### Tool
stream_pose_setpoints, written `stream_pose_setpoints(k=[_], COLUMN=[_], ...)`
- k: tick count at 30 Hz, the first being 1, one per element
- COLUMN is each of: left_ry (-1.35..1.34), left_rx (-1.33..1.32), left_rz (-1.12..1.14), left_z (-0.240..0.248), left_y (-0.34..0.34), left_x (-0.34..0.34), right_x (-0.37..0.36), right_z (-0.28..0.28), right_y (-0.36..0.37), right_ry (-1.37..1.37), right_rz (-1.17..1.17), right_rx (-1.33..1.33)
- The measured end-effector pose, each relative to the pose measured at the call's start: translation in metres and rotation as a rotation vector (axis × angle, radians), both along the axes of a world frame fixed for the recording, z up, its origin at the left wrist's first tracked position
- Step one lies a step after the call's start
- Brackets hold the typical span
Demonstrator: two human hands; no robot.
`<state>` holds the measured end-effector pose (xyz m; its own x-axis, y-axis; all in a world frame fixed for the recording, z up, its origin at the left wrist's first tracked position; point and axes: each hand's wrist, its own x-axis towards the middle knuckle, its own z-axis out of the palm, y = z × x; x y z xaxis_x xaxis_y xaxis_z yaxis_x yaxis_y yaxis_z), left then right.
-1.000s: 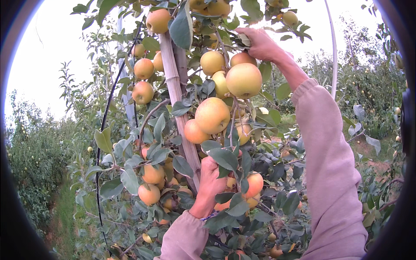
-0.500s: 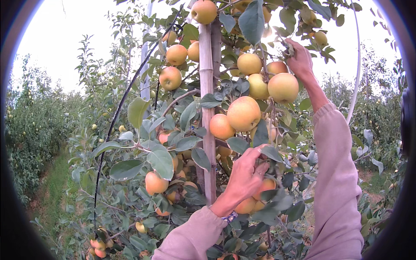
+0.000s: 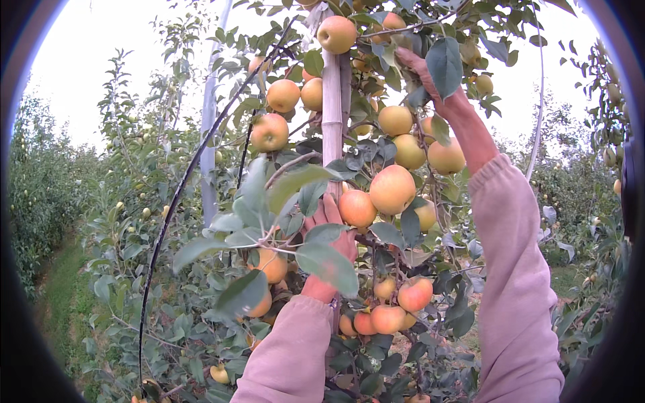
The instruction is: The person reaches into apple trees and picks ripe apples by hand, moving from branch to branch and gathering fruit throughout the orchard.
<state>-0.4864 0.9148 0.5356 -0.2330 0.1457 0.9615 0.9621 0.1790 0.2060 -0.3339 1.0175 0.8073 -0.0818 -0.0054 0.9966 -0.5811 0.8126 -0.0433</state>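
Note:
My left hand [image 3: 332, 225] is raised against the wooden pole [image 3: 332, 114], its fingers stretched upward beside a yellow-orange apple [image 3: 357, 208]. A large leaf [image 3: 328, 267] hides part of its palm. Higher up, my right hand [image 3: 424, 75] reaches leftward into the foliage below an apple [image 3: 393, 24]. A broad leaf [image 3: 444, 67] covers part of this hand, and its fingertips are lost among leaves, so any hold is hidden. Between the hands hang more apples, among them a big one [image 3: 392, 190] and a greenish-yellow one [image 3: 408, 152].
A cluster of reddish apples [image 3: 388, 319] hangs low, right of the pole. A leafy shoot [image 3: 269, 235] juts out in front of my left forearm. On the left a black hose [image 3: 178, 188] slants past a grey post [image 3: 209, 134]. A grass strip [image 3: 64, 295] runs between tree rows.
My left hand has moved left and up from the lower leaves to the pole. My right hand has shifted left, deeper into the upper foliage. The leafy shoot has swung in front.

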Motion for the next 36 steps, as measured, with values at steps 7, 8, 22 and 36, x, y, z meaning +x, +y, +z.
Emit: stream_pose_setpoints(k=[7,8,22,36], left_ry=[0.194,0.234,0.263,0.263], left_rx=[0.019,0.025,0.216,0.177], left_rz=[-0.085,0.003,-0.01,0.012], left_z=[-0.014,-0.013,-0.026,-0.025], left_y=[0.017,0.016,0.049,0.035], left_x=[-0.028,-0.023,-0.044,-0.043], right_x=[-0.046,-0.049,-0.075,-0.11], right_z=[0.02,0.019,0.072,0.078], right_y=[-0.019,-0.016,0.019,0.034], right_ry=[0.034,0.051,0.282,0.052], right_rz=[-0.05,-0.049,-0.581,0.015], right_rx=[-0.202,-0.215,0.032,-0.178])
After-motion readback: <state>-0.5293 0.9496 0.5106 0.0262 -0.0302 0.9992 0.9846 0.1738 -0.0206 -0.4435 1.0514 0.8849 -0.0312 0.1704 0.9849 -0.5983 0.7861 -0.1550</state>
